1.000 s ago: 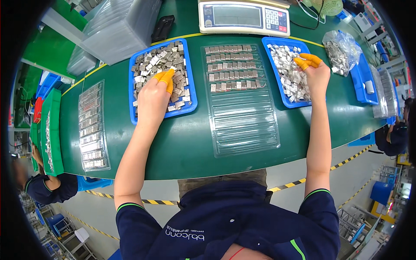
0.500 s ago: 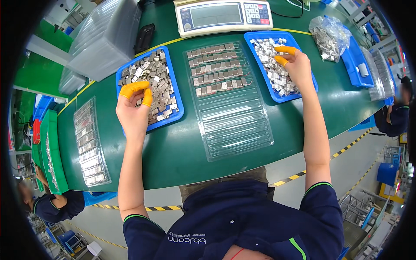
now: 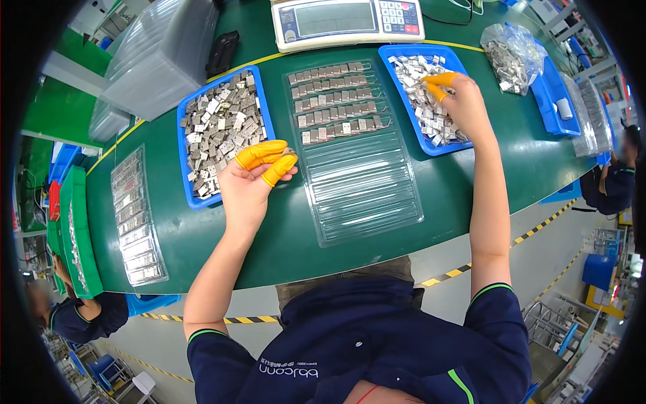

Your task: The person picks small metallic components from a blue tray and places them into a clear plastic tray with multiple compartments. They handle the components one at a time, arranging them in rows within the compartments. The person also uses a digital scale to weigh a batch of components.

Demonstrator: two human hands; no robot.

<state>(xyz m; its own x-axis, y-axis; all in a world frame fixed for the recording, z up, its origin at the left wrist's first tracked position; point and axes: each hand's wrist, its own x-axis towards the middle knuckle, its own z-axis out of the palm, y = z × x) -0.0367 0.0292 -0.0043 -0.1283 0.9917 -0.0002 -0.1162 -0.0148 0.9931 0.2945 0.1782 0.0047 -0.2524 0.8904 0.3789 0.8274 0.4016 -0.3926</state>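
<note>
Yellow finger cots cover the thumb and fingertips of both my hands. My left hand [image 3: 252, 178] is closed in a pinch on a small metal connector [image 3: 289, 152], between the left blue tray [image 3: 268, 111] and the clear plastic tray [image 3: 369, 227]. Small silvery metal connectors [image 3: 219, 131] are heaped in the left blue tray. My right hand [image 3: 464, 104] reaches into the right blue tray [image 3: 422, 140], fingertips curled in among whitish-silver connectors [image 3: 410, 71]; whatever they pinch is too small to make out. Several rows of connectors [image 3: 340, 128] lie in the clear tray's far half.
A weighing scale [image 3: 346, 25] stands behind the trays. Stacked clear plastic trays [image 3: 158, 67] are at the far left, with a filled clear tray [image 3: 139, 222] nearer. A bag of metal parts [image 3: 508, 64] and another blue tray [image 3: 555, 101] sit at right. Co-workers are at both sides.
My left hand has moved right and nearer, out of the left blue tray, with a connector in its fingertips. My right hand stays over the right tray, fingertips slightly shifted.
</note>
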